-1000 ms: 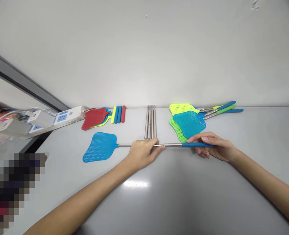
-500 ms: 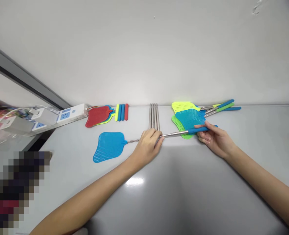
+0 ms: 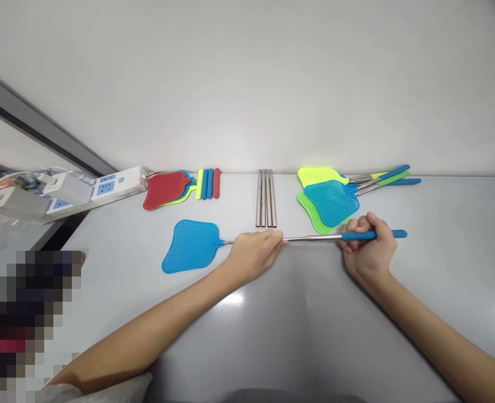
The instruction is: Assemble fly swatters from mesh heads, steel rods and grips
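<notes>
A blue fly swatter (image 3: pixel 192 245) lies across the grey table (image 3: pixel 297 313), its mesh head at the left and its telescopic steel rod (image 3: pixel 312 238) running right to a blue grip. My left hand (image 3: pixel 253 254) is closed around the rod near its middle. My right hand (image 3: pixel 368 246) is wrapped in a fist around the blue grip, whose tip sticks out to the right. Just behind the rod lie several bare steel tubes (image 3: pixel 265 197) side by side.
A pile of finished swatters (image 3: pixel 329 201) in yellow, green and blue lies at the back right. At the back left lie loose swatter heads (image 3: pixel 165 189) and coloured grips (image 3: pixel 208 183). A white power strip (image 3: pixel 104 190) sits at the table's left edge against the wall.
The rod is drawn out longer: my right hand has slid the blue grip to the right and closed into a fist. My left hand stays on the rod's middle.
</notes>
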`<state>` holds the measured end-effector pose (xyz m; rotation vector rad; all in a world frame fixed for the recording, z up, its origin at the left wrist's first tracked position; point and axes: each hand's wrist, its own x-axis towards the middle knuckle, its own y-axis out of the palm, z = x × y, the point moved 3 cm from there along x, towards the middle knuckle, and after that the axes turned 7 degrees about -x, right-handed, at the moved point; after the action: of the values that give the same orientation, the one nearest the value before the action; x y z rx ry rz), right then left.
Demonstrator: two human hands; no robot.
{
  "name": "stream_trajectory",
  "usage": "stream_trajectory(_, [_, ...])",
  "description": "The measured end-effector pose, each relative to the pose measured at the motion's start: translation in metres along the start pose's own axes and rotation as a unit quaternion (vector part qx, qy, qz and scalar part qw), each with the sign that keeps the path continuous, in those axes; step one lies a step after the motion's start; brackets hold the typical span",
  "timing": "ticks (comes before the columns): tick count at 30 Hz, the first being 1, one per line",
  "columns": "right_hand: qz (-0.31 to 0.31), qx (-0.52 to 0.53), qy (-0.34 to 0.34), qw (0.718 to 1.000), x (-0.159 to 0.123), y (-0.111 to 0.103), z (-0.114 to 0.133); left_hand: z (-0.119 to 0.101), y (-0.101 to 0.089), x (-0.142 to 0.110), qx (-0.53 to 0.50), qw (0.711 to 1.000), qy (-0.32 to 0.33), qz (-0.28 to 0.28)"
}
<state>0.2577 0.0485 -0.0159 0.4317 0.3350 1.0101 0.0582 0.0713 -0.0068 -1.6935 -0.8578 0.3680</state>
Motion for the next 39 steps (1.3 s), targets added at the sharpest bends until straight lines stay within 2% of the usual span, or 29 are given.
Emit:
stream_trajectory(3, [-0.011,0.011,-0.045,0.999,-0.011,0.0,-0.004,-0.006,0.0,-0.001,-0.008,1.0,0.012,0.019])
stream_trajectory(9, [-0.001,0.006,-0.035,0.999,-0.028,0.01,-0.011,-0.017,0.0,-0.003,-0.029,0.999,0.034,0.018])
stream_trajectory(23, [0.086,-0.043,0.044,0.994,-0.018,0.008,-0.01,-0.013,0.004,-0.002,-0.03,0.999,0.023,-0.02])
stream_trajectory(33, [0.085,-0.037,0.093,0.991,-0.015,0.007,-0.011,-0.01,0.003,-0.001,-0.037,0.999,0.0,0.002])
stream_trajectory(39, [0.062,-0.035,0.081,0.994,-0.015,0.007,-0.011,-0.01,0.003,0.0,-0.04,0.999,0.001,0.006])
